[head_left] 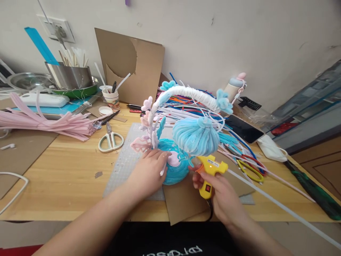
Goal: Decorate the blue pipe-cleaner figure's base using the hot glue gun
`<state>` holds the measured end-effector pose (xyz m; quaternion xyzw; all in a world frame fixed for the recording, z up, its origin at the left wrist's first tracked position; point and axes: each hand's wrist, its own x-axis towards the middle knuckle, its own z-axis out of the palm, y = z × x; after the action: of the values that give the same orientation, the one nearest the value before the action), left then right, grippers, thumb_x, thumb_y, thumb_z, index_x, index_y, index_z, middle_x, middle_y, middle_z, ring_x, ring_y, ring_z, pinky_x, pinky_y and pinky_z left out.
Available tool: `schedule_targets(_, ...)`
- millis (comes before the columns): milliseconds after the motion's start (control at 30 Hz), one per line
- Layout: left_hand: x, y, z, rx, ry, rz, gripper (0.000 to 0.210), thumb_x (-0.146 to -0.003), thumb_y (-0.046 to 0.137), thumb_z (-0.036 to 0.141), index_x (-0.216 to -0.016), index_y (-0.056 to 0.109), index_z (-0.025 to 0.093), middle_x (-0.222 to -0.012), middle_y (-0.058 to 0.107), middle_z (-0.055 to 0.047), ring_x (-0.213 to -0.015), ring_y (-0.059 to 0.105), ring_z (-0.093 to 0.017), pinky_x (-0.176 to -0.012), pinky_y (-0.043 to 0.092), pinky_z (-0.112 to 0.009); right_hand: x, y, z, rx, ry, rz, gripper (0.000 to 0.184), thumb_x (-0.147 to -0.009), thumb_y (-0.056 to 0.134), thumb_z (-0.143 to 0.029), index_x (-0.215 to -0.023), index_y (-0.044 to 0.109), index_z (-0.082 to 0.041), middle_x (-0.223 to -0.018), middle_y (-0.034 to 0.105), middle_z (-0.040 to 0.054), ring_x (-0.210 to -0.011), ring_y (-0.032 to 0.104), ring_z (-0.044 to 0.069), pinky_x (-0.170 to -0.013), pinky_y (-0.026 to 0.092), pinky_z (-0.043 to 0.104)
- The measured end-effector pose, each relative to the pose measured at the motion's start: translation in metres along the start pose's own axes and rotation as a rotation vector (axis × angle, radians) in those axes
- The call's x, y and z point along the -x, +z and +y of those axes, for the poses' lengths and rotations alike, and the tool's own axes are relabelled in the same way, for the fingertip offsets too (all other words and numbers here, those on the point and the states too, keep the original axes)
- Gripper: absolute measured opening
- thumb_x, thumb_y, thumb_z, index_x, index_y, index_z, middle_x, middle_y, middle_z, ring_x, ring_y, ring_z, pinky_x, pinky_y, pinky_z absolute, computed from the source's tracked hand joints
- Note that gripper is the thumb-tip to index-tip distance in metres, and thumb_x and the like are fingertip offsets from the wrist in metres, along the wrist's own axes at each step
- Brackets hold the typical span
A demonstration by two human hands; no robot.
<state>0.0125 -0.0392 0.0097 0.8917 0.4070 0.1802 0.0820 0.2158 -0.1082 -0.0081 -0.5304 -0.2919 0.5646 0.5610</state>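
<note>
Left hand point(149, 170): fingers bent and lying close together over the left side of a fuzzy blue base point(183, 174) at the centre of the frame; a small pale piece point(163, 170) shows below the fingertips, though we cannot tell whether it is pinched. Right hand point(221, 186): fingers wrapped about the grip of a yellow glue gun point(212, 164), right of centre, one of them by the orange trigger; from its rear a long white glue stick point(282, 207) runs to the lower right corner. Next to the hands we record a lilac disc point(174, 159) on the base, a white wrapped arch point(189, 92) rising from its left side, pink flowers point(147, 103) along the stem, a blue flower point(224, 102) at the arch's right end, and a pleated blue shade point(195, 137) below the arch. Beneath, we count a grey mat point(119, 177) and a cardboard sheet point(183, 204), both on the wooden surface point(66, 185). Farther out we enter white-handled scissors point(117, 142), left of centre; a bundle of pink stems point(53, 119), left edge; a metal pot point(70, 76) of sticks, upper left; a paper cup point(110, 97), upper left of centre; mixed coloured stems point(176, 110) behind the arch; a dark-screened phone point(243, 128), right.
</note>
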Motion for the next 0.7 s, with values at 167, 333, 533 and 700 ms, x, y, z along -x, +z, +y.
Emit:
schedule_targets(167,-0.008,0.008,0.005,-0.088,0.008,-0.037,0.025,-0.088,0.052,0.027,-0.110,0.057,0.018,-0.114,0.059,-0.009,-0.109,0.052,-0.027,-0.093,0.040,-0.044,-0.013,0.008,-0.001,-0.293,0.075,0.056,0.030,-0.071,0.071,-0.023,-0.100,0.065,-0.016,-0.112,0.067,0.0094,-0.104,0.062,0.022,-0.087,0.052,0.032)
schedule_targets(333,-0.014,0.013,0.008,-0.166,0.014,-0.043,0.028,-0.089,0.051,0.036,-0.107,0.059,0.016,-0.106,0.058,-0.008,-0.103,0.051,-0.028,-0.089,0.040,-0.042,-0.017,0.010,0.007,-0.337,0.043,0.075,0.027,-0.072,0.070,-0.022,-0.098,0.066,-0.016,-0.111,0.067,0.0077,-0.111,0.060,0.022,-0.092,0.052,0.032)
schedule_targets(533,-0.014,0.014,0.012,-0.247,0.060,-0.017,0.026,-0.090,0.046,0.031,-0.104,0.060,0.014,-0.101,0.059,-0.010,-0.100,0.051,-0.027,-0.089,0.038,-0.042,-0.018,0.009,0.010,-0.332,0.023,0.135,0.028,-0.067,0.074,-0.020,-0.093,0.067,-0.017,-0.101,0.069,0.0045,-0.102,0.064,0.021,-0.090,0.054,0.033)
schedule_targets(700,-0.018,0.014,0.018,-0.304,0.095,-0.034,0.025,-0.088,0.042,0.024,-0.095,0.064,0.012,-0.096,0.060,-0.012,-0.097,0.052,-0.028,-0.088,0.038,-0.044,-0.017,0.012,0.008,-0.309,0.004,0.131,0.025,-0.065,0.075,-0.020,-0.089,0.067,-0.018,-0.099,0.069,0.0034,-0.104,0.063,0.021,-0.090,0.054,0.033)
